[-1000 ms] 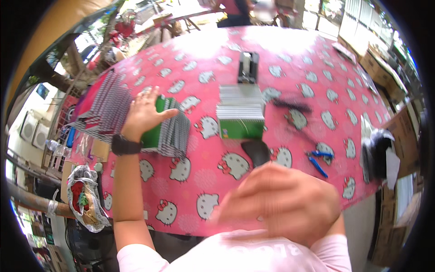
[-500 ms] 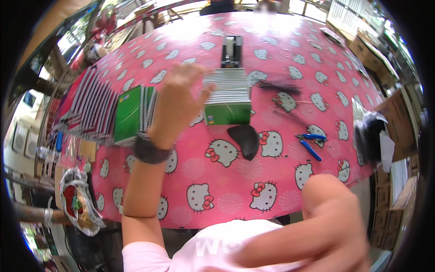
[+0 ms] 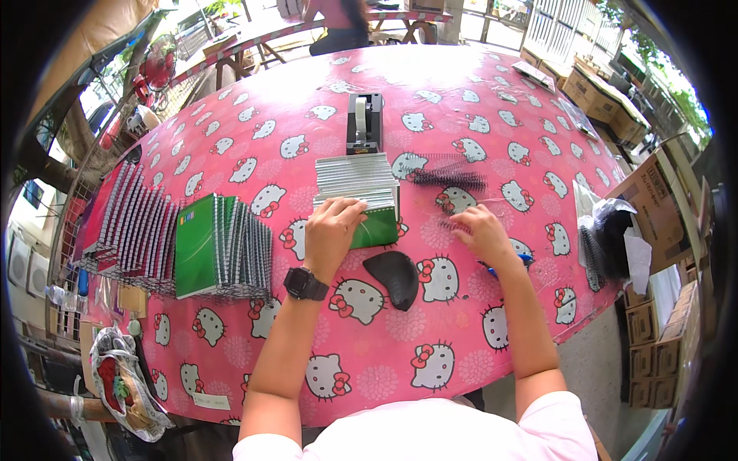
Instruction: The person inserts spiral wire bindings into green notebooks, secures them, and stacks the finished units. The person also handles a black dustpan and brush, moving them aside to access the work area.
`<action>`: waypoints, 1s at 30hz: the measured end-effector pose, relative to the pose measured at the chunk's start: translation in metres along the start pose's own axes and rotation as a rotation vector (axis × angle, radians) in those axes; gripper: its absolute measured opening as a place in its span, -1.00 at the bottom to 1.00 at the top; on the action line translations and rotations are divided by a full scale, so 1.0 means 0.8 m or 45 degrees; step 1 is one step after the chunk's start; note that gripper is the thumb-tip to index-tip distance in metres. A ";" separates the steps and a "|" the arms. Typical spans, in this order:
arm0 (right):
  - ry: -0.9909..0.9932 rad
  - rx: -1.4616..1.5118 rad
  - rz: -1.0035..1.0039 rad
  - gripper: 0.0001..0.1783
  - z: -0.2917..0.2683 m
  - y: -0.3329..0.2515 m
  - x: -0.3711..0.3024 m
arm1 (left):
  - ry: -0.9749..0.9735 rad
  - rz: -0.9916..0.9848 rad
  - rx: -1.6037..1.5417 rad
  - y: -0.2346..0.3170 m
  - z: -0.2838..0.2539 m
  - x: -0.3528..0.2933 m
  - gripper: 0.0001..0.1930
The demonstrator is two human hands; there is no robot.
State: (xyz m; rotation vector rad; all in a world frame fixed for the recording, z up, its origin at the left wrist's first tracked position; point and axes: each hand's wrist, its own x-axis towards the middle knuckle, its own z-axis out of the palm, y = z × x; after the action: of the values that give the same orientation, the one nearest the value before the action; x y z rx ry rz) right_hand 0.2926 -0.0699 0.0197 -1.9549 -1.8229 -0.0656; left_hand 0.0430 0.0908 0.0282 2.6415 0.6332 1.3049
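A row of unbound green notebooks (image 3: 375,230), their white page edges facing up, stands at the middle of the table. My left hand (image 3: 330,234), with a black watch on the wrist, has its fingers closed over the top left edge of the front notebook. To the right, my right hand (image 3: 488,237) pinches the end of a dark spiral coil (image 3: 452,225); the rest of that coil is hard to make out. Beyond it lies a pile of black spiral coils (image 3: 453,180). Blue-handled pliers (image 3: 523,257) lie partly behind my right wrist.
Coil-bound green notebooks (image 3: 198,242) and purple ones (image 3: 127,223) stand in rows at the left. A black tape dispenser (image 3: 365,127) sits behind the unbound stack, and a black curved object (image 3: 393,280) lies before it. Cardboard boxes (image 3: 661,196) line the right side.
My left hand has come down onto the front of the notebook stack. My right hand has gone from near my body to the coils and now pinches one. The view has shifted.
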 end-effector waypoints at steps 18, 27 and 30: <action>0.227 0.498 0.030 -0.79 0.031 -0.121 0.037 | -0.137 -0.093 0.017 0.027 -0.030 -0.040 -0.67; 0.151 0.731 0.070 -0.73 0.037 -0.107 0.042 | 0.049 -0.090 -0.013 0.026 -0.016 -0.047 -0.74; 0.196 0.664 0.181 -0.73 0.042 -0.127 0.044 | 0.075 -0.082 0.064 0.027 -0.010 -0.048 -0.76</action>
State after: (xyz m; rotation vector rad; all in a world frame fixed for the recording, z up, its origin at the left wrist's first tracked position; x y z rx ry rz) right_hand 0.1906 -0.0232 0.0320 -1.6474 -1.4190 0.2710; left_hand 0.0230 0.0545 0.0116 2.6066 0.7622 1.3708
